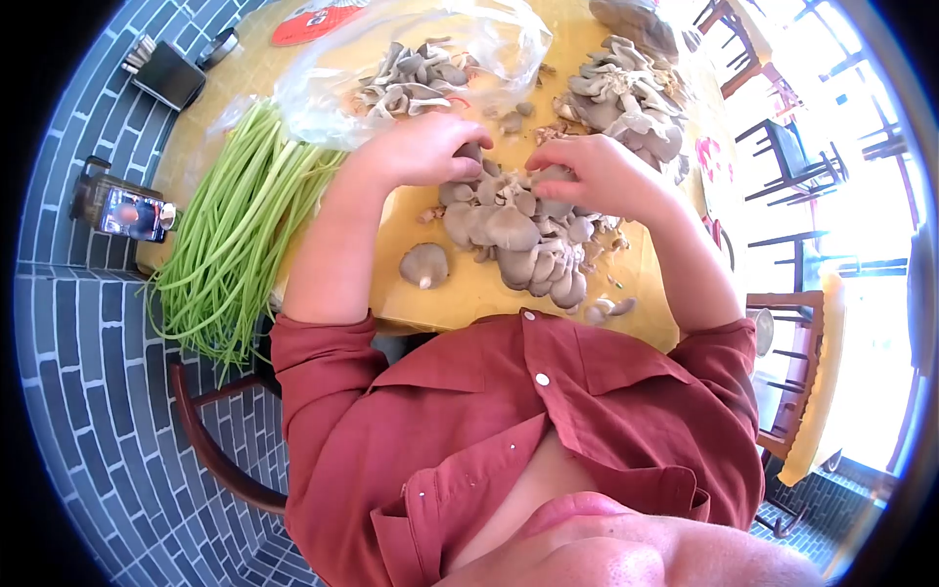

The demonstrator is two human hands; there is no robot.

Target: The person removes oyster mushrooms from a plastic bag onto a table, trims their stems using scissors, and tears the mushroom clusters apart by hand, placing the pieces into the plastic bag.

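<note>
A cluster of grey oyster mushrooms (pixel 509 230) lies on the yellow table in front of me. My left hand (pixel 430 152) is at its upper left edge, fingers curled round a grey mushroom cap. On the other side, my right hand (pixel 602 174) grips the cluster's upper right, with thumb and fingers bent over a cap. A single mushroom (pixel 424 265) rests apart at the lower left. Beyond my hands, more torn mushrooms (pixel 411 80) sit in a clear plastic bag (pixel 328 83). Another large mushroom pile (pixel 631 103) stands at the upper right.
Long green stalks (pixel 230 225) lie along the table's left side, hanging over its edge. A phone (pixel 134 214) stands at the left. A red fan-shaped item (pixel 315 22) lies at the back. Chairs (pixel 797 152) stand at right. Small mushroom scraps (pixel 608 309) lie near the front edge.
</note>
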